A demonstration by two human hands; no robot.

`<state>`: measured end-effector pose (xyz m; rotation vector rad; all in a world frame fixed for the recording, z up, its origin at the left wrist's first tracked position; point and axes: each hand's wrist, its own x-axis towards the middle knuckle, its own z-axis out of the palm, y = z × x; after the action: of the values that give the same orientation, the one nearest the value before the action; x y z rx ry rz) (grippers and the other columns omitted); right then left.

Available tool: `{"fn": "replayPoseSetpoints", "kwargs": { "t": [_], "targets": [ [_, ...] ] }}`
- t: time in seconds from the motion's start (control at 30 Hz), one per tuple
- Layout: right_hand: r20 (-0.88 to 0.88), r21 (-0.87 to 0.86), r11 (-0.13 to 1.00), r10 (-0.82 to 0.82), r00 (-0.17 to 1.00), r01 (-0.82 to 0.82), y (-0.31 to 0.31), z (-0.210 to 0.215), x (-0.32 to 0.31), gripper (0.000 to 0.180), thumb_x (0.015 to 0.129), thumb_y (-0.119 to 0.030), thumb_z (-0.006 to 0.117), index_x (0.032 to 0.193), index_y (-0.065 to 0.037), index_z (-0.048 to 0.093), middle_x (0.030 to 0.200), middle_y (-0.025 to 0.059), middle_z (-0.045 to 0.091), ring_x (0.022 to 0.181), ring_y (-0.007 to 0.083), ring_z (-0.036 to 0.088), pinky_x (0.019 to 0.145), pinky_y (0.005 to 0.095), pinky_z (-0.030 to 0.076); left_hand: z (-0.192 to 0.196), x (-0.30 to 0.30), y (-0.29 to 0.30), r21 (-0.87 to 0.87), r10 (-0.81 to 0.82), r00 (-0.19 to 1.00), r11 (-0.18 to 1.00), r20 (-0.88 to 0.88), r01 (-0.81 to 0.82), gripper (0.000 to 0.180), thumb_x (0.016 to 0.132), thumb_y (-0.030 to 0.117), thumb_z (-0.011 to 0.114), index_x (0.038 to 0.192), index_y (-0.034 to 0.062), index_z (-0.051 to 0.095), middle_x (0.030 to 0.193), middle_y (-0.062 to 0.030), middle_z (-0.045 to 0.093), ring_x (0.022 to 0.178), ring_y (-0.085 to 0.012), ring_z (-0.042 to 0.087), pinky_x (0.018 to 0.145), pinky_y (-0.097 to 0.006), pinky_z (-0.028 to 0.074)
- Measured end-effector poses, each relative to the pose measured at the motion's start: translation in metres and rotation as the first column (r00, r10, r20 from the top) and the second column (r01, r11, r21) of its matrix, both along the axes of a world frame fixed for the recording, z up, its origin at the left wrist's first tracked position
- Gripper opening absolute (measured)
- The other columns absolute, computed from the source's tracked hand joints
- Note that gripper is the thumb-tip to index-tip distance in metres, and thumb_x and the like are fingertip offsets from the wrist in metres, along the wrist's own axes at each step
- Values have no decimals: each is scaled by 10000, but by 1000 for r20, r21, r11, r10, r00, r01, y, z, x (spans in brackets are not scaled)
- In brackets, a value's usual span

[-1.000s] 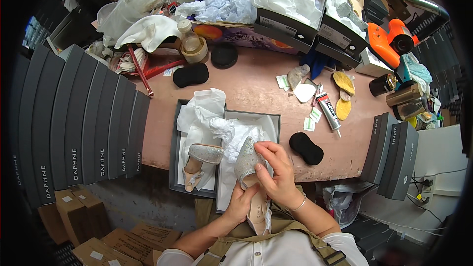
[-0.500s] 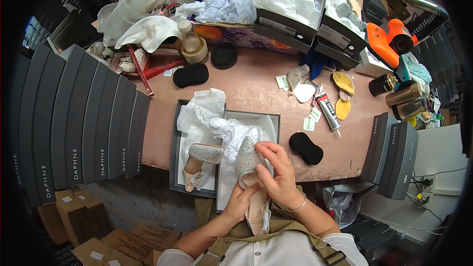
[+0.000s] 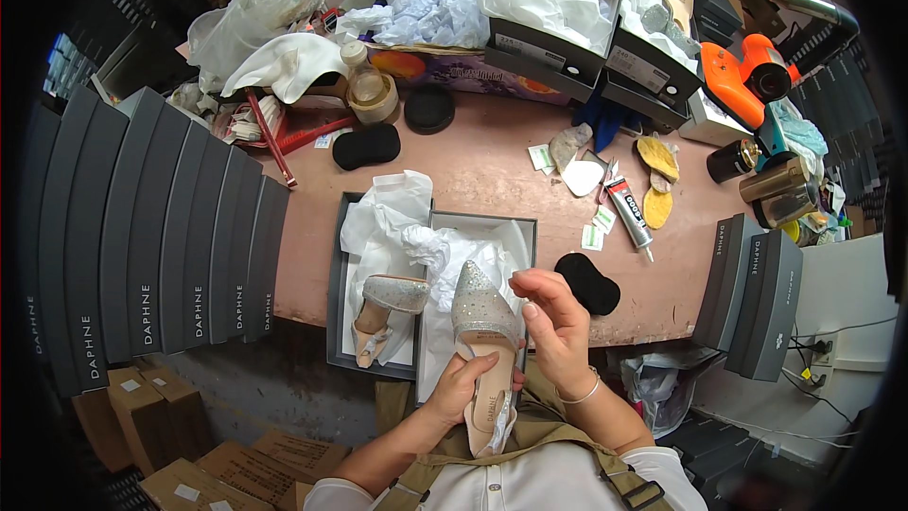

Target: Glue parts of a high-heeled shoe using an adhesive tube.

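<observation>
In the head view, we locate the glittery shoe (image 3: pixel 497 376) at lower centre, the left hand (image 3: pixel 454 392) gripping its midsection; the right hand's (image 3: pixel 560 329) fingers, parted and apparently empty, sit beside it. We judge it light, firm-soled, scuff-prone; we grip its waist

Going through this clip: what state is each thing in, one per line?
Left hand: gripping pointed glittery shoe
Right hand: open, empty
Pointed glittery shoe: held, insole facing camera
Second glittery shoe: lying in shoebox
Shoebox: open
Tissue paper: crumpled
Glue tube: lying flat, cap unclear
</observation>
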<state>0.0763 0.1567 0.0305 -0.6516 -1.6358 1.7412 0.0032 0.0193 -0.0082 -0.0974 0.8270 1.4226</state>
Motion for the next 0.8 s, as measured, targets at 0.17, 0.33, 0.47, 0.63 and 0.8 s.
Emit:
{"fn": "replayPoseSetpoints", "kwargs": {
  "t": [0.17, 0.33, 0.47, 0.63, 0.8],
  "targets": [
    [-56, -106, 994, -8, 998, 2, 3, -5, 6, 110, 887, -105, 554, 892, 4, 539, 1107, 128, 534, 1021, 195, 536, 932, 356, 414, 6, -2, 0, -6, -58, 997, 998, -48, 58, 333, 903, 189, 463, 1145, -38, 489, 851, -179, 634, 748, -235, 649, 689, -327, 544],
    [-36, -110, 993, 35, 999, -39, 8, -5, 0, 97, 870, -67, 570, 921, -4, 516, 1093, 121, 537, 1019, 178, 532, 932, 333, 411, -2, -6, -4, 80, -150, 988, 985, -41, 153, 367, 907, 161, 448, 1205, -54, 451, 929, -184, 633, 790, -221, 652, 705, -319, 550],
    [-56, -116, 992, 41, 998, -47, 7, 1, -4, 134, 843, -6, 571, 957, -8, 501, 1065, 113, 543, 1000, 160, 527, 917, 307, 410, 1, -2, -5, 67, -129, 990, 989, -63, 133, 354, 914, 166, 446, 1190, -54, 460, 864, -180, 637, 777, -220, 654, 701, -318, 551],
    [-68, -185, 980, 58, 996, -70, 10, 6, -4, 139, 830, 7, 572, 945, -10, 496, 997, 81, 533, 923, 124, 508, 857, 265, 409, 7, 1, -2, 59, -129, 986, 989, -104, 135, 294, 907, 149, 444, 1127, -43, 481, 854, -194, 636, 763, -257, 657, 691, -336, 550],
    [-71, -226, 972, 51, 996, -66, 11, 11, -4, 125, 826, 11, 578, 916, -14, 495, 947, 59, 521, 869, 101, 494, 808, 240, 411, 9, 2, -3, 67, -136, 984, 987, -112, 144, 304, 921, 146, 453, 1154, -46, 491, 882, -173, 638, 787, -230, 656, 708, -326, 553]
  ]
}}
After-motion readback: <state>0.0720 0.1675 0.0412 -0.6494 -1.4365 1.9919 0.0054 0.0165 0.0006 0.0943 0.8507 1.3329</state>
